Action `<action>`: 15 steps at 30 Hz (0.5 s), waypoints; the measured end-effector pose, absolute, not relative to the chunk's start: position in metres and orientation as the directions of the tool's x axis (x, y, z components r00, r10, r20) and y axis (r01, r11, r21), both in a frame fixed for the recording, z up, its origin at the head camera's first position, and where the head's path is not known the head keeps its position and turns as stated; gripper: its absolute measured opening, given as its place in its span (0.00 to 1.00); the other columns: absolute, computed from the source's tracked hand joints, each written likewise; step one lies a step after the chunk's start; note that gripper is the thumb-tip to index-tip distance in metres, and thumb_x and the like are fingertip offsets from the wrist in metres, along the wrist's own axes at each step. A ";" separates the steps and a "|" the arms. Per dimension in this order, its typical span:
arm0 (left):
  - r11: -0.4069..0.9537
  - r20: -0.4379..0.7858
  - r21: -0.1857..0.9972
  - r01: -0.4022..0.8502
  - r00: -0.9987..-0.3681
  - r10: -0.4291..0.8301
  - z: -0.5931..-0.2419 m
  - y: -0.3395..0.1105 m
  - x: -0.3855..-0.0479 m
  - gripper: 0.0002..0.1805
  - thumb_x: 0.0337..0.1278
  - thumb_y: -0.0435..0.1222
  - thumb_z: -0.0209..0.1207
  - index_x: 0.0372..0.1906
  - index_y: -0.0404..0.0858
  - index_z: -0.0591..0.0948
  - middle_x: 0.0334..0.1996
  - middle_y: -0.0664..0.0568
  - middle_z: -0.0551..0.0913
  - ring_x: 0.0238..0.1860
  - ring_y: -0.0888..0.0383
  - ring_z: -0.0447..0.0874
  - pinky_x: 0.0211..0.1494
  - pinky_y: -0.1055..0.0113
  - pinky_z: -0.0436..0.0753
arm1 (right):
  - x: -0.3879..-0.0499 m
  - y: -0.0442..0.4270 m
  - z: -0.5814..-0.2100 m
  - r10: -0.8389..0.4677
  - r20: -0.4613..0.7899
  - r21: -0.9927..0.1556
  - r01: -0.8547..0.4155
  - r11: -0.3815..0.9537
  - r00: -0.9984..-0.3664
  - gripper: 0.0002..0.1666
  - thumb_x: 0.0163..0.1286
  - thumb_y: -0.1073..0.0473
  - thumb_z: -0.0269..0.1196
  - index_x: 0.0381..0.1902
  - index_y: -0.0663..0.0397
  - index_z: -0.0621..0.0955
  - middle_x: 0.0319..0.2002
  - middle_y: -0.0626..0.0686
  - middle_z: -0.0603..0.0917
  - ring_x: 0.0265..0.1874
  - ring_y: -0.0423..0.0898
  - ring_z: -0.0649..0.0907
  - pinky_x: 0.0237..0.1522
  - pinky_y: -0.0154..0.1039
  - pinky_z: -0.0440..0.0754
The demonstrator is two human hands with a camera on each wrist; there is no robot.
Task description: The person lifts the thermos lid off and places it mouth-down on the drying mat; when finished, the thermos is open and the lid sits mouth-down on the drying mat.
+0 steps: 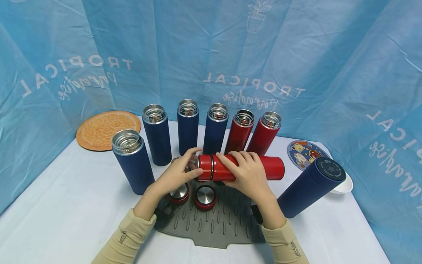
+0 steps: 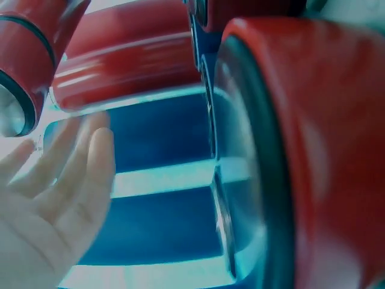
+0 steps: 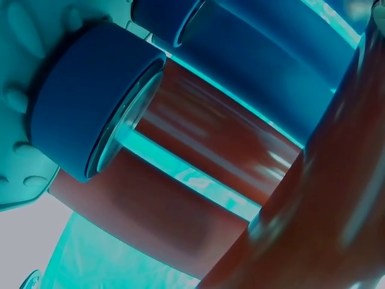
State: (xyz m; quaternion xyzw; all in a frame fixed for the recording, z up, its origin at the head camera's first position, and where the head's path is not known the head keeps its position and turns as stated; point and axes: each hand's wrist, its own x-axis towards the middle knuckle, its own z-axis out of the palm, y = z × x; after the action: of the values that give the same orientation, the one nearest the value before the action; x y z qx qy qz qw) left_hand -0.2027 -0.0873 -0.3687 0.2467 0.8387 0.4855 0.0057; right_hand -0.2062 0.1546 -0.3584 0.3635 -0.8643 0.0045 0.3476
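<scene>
My right hand (image 1: 248, 174) grips a red thermos bottle (image 1: 273, 168) around its body, holding it sideways above the grey mat. At the bottle's left end sits a red cap (image 1: 205, 167), a dark ring marking the joint. My left hand (image 1: 178, 171) is at that end, thumb and fingers spread about the cap. In the left wrist view its fingers (image 2: 99, 156) look straight; firm contact cannot be made out. Two red caps (image 1: 206, 197) (image 1: 179, 193) with silver tops lie on the mat below. A blue cap (image 3: 90, 99) shows in the right wrist view.
Lidless blue bottles (image 1: 133, 167) and two lidless red bottles (image 1: 240, 134) stand in an arc behind the grey mat (image 1: 217, 227). A lidded blue bottle (image 1: 306, 190) stands right, before a white dish (image 1: 344, 185). Round mats lie at back left (image 1: 107, 130) and right (image 1: 304, 150).
</scene>
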 end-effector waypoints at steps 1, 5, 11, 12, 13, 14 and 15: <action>0.381 0.259 0.816 0.436 -0.863 0.433 -0.370 -0.087 -0.203 0.40 0.51 0.46 0.64 0.67 0.46 0.58 0.58 0.47 0.70 0.49 0.52 0.75 0.46 0.58 0.79 | -0.206 0.155 -0.358 -0.624 0.602 0.248 -0.627 0.739 -0.498 0.52 0.34 0.41 0.77 0.62 0.39 0.70 0.44 0.55 0.81 0.41 0.54 0.80 0.47 0.50 0.75; 0.273 0.413 0.772 0.574 -0.780 0.469 -0.373 -0.085 -0.205 0.48 0.35 0.31 0.73 0.66 0.45 0.60 0.65 0.47 0.57 0.59 0.48 0.67 0.54 0.55 0.75 | -0.207 0.156 -0.358 -0.618 0.595 0.250 -0.612 0.750 -0.514 0.52 0.34 0.42 0.77 0.62 0.39 0.70 0.44 0.56 0.81 0.41 0.54 0.80 0.47 0.50 0.75; 0.244 0.483 0.734 0.634 -0.739 0.470 -0.373 -0.084 -0.205 0.39 0.34 0.22 0.68 0.58 0.42 0.68 0.60 0.46 0.63 0.59 0.50 0.67 0.53 0.56 0.76 | -0.207 0.157 -0.357 -0.612 0.591 0.239 -0.610 0.755 -0.526 0.53 0.34 0.43 0.77 0.62 0.39 0.70 0.44 0.56 0.81 0.41 0.54 0.80 0.47 0.50 0.75; 0.248 0.468 0.746 0.618 -0.751 0.467 -0.373 -0.085 -0.205 0.38 0.35 0.23 0.68 0.58 0.42 0.68 0.59 0.46 0.64 0.58 0.50 0.68 0.52 0.55 0.77 | -0.207 0.157 -0.357 -0.612 0.590 0.240 -0.610 0.755 -0.527 0.53 0.34 0.43 0.77 0.62 0.39 0.70 0.44 0.56 0.81 0.41 0.54 0.80 0.47 0.50 0.75; 0.258 0.447 0.758 0.599 -0.765 0.464 -0.372 -0.085 -0.204 0.38 0.36 0.25 0.68 0.59 0.43 0.68 0.59 0.47 0.64 0.57 0.50 0.69 0.52 0.54 0.77 | -0.207 0.157 -0.357 -0.613 0.588 0.240 -0.610 0.755 -0.528 0.53 0.34 0.43 0.77 0.62 0.39 0.70 0.44 0.56 0.80 0.41 0.54 0.80 0.47 0.50 0.75; 0.269 0.424 0.770 0.578 -0.779 0.461 -0.372 -0.086 -0.204 0.39 0.37 0.26 0.69 0.60 0.43 0.67 0.58 0.47 0.65 0.56 0.50 0.71 0.51 0.53 0.77 | -0.207 0.157 -0.357 -0.613 0.587 0.241 -0.609 0.755 -0.528 0.53 0.34 0.43 0.77 0.62 0.39 0.70 0.44 0.56 0.80 0.41 0.54 0.80 0.47 0.50 0.75; 0.283 0.399 0.780 0.557 -0.793 0.460 -0.372 -0.086 -0.203 0.39 0.39 0.29 0.69 0.62 0.44 0.66 0.58 0.48 0.65 0.54 0.50 0.72 0.51 0.53 0.77 | -0.207 0.157 -0.357 -0.614 0.586 0.242 -0.609 0.756 -0.529 0.53 0.34 0.43 0.77 0.62 0.39 0.70 0.44 0.56 0.80 0.41 0.54 0.80 0.47 0.50 0.75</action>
State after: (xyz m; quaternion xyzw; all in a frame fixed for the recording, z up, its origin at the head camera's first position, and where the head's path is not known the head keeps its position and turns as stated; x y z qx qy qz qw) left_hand -0.2035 -0.0861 -0.3715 0.3182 0.7996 0.5070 -0.0478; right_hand -0.2069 0.1574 -0.3575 0.3495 -0.8744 -0.0038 0.3367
